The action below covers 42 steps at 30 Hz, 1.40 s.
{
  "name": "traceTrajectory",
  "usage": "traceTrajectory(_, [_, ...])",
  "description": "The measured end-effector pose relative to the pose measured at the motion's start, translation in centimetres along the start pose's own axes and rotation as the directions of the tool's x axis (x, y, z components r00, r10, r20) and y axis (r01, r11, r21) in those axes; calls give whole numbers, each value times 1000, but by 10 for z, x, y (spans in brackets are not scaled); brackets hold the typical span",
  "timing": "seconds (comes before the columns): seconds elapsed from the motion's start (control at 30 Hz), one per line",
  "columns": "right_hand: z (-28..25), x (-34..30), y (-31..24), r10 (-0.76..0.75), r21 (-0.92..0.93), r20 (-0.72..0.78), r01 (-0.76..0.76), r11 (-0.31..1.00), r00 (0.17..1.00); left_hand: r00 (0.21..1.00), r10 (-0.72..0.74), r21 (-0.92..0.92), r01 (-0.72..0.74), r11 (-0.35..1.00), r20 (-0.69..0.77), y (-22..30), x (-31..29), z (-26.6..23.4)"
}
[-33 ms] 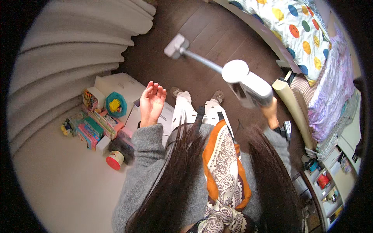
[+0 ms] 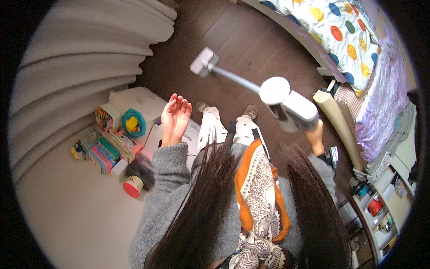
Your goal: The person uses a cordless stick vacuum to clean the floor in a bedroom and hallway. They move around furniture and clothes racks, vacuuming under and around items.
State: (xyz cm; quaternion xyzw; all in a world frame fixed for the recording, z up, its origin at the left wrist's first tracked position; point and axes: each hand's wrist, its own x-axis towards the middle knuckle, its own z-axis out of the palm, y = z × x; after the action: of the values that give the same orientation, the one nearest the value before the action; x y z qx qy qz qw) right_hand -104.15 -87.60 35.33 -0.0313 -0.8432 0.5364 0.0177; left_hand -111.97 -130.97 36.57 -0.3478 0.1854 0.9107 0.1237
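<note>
From the head view, the person before me has the stick vacuum cleaner [image 2: 295,107] out over the dark plank floor [image 2: 255,45], its motor body near the right side and its slim tube [image 2: 235,80] running forward to the floor head [image 2: 204,62]; whether that head touches the boards I can't tell from this angle. The right hand [image 2: 315,136] is closed around the handle end, behind the bulky white-and-grey body. The left hand [image 2: 176,120] holds nothing, palm up, fingers loosely curled. I'd judge the vacuum top-heavy, with hard, smooth plastic and a stiff tube, so the handle is the place to hold it, a second hand under the body easing the wrist. The planks look flat and hard. A pale curtain [image 2: 85,58] falls on the left, above white boxes [image 2: 143,101], a teal tray [image 2: 142,124] and bright books [image 2: 105,154]; on the right stands a bed with a dotted quilt [image 2: 342,42], and drawers [image 2: 380,224] sit below it.
</note>
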Motion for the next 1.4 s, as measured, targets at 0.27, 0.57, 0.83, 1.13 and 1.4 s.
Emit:
traceTrajectory(0.27, [-77, -175, -49, 313, -103, -121, -326, 940, 942, 991, -120, 205, 105, 973, 64, -58, 38, 57])
traceTrajectory(0.57, [-28, -143, -79, 322, -145, -241, -362, 921, 916, 997, -71, 223, 60, 973, 41, -21, 22, 60])
traceTrajectory(0.83, [76, 6, -22, 162, -65, -388, -202, 977, 907, 980, 182, 122, -191, 974, 80, 60, -3, 23])
traceTrajectory(1.13, [105, 75, 66, 176, -43, -187, -187, 981, 967, 987, 155, 140, -159, 977, 39, 42, -28, -17])
traceTrajectory(1.4, [-51, -166, 20, 262, -190, -455, -380, 906, 851, 998, -46, 202, 36, 979, 45, -28, 19, 6])
